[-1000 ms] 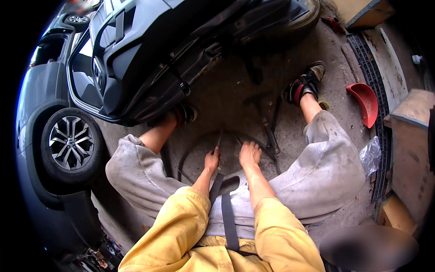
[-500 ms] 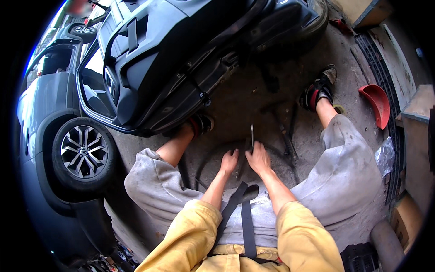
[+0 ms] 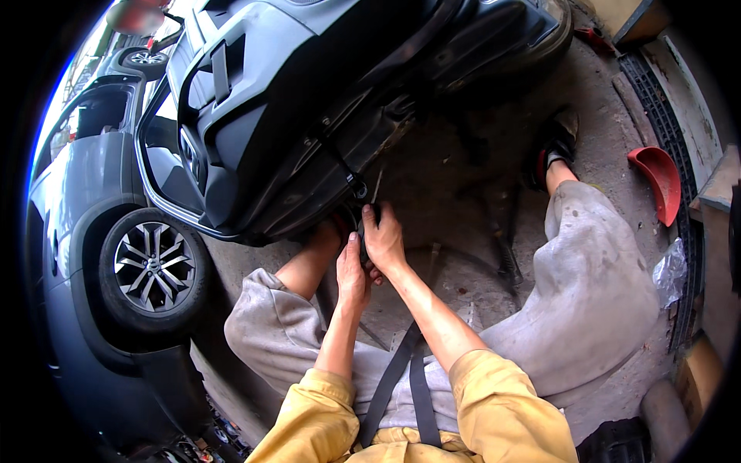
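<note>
Just beyond the near edge of the grey-and-black car door panel (image 3: 255,116), two bare hands meet, close to a dark fitting (image 3: 356,186) jutting from that edge. Right hand (image 3: 385,238) curled firmly round a thin-shafted metal tool (image 3: 377,187), shaft pointing far. Left hand (image 3: 353,272) presses alongside from the near left, fingers bent; its exact hold is hidden. Tool tip passes just right of the fitting; contact cannot be told. Progress, by judgement: tool in grip and raised to the door; fitting appears in place, nothing visibly loosened, so any work at that edge looks unfinished. Floor to the right: blurred long dark tool (image 3: 507,258); farther right, curved red piece (image 3: 658,185).
</note>
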Demonstrator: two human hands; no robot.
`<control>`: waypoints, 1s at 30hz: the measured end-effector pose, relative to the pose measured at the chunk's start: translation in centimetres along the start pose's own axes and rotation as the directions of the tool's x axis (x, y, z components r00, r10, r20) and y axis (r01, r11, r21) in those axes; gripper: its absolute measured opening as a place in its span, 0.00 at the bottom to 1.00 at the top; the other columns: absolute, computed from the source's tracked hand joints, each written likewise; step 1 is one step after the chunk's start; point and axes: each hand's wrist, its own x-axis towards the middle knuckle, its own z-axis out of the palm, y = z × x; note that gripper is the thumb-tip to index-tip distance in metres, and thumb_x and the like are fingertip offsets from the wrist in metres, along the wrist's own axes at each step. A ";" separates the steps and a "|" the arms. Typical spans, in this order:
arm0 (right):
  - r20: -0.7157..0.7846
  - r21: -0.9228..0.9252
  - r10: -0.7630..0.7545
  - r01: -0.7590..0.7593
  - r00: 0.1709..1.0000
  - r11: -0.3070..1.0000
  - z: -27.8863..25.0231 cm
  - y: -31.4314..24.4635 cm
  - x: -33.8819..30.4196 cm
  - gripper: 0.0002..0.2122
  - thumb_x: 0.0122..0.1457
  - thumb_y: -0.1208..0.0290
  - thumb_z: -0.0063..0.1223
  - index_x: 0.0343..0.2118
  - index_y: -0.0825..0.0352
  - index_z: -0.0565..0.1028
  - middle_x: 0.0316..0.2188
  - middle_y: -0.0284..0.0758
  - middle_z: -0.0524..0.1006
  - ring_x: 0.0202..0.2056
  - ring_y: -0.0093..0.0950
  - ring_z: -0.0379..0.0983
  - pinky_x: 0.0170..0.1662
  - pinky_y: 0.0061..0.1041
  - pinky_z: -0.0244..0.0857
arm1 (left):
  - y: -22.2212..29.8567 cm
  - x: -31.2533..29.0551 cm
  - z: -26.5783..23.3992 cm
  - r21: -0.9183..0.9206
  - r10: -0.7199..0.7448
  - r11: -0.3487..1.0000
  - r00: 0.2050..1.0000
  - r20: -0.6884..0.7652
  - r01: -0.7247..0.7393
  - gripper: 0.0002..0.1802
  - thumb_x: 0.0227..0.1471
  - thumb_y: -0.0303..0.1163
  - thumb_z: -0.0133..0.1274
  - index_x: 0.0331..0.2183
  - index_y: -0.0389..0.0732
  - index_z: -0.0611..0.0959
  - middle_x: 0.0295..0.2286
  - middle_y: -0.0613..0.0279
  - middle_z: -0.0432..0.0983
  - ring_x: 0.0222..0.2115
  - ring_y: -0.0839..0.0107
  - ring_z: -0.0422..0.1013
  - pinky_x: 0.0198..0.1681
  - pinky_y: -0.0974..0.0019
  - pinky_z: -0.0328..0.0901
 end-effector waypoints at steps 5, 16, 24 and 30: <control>0.034 -0.036 0.024 -0.023 0.999 0.999 2.3 1.1 -0.6 0.16 0.67 0.57 0.44 0.43 0.68 0.67 0.29 0.57 0.76 0.35 0.60 0.73 0.34 0.50 0.66 | -1.0 1.8 -0.4 0.003 0.083 0.996 0.974 -0.209 -0.084 0.26 0.61 0.59 0.45 0.39 0.45 0.80 0.19 0.71 0.71 0.12 0.78 0.61 0.12 0.74 0.53; -0.165 0.046 0.022 -0.014 0.986 0.999 2.5 -1.0 3.0 0.14 0.67 0.64 0.43 0.37 0.74 0.68 0.25 0.60 0.75 0.31 0.59 0.73 0.29 0.49 0.66 | 3.0 4.4 1.2 0.255 0.093 0.966 0.985 -0.145 -0.054 0.22 0.65 0.48 0.45 0.39 0.38 0.80 0.23 0.71 0.72 0.21 0.82 0.64 0.22 0.75 0.59; -0.100 -0.024 -0.003 0.000 0.995 1.000 4.6 0.1 -0.6 0.12 0.66 0.65 0.46 0.43 0.71 0.67 0.27 0.56 0.77 0.31 0.57 0.75 0.29 0.49 0.68 | 0.5 2.3 -2.5 -0.053 0.102 0.993 0.987 -0.126 -0.110 0.24 0.67 0.47 0.42 0.47 0.34 0.77 0.40 0.57 0.77 0.39 0.71 0.74 0.43 0.68 0.71; -0.157 -0.040 -0.032 0.026 0.987 0.999 5.6 0.5 -0.2 0.10 0.65 0.68 0.45 0.40 0.70 0.67 0.25 0.57 0.76 0.27 0.57 0.74 0.25 0.49 0.68 | 0.4 3.8 -4.0 -0.075 0.036 0.996 0.993 -0.116 -0.045 0.26 0.66 0.49 0.41 0.49 0.35 0.75 0.38 0.59 0.78 0.37 0.72 0.74 0.40 0.69 0.71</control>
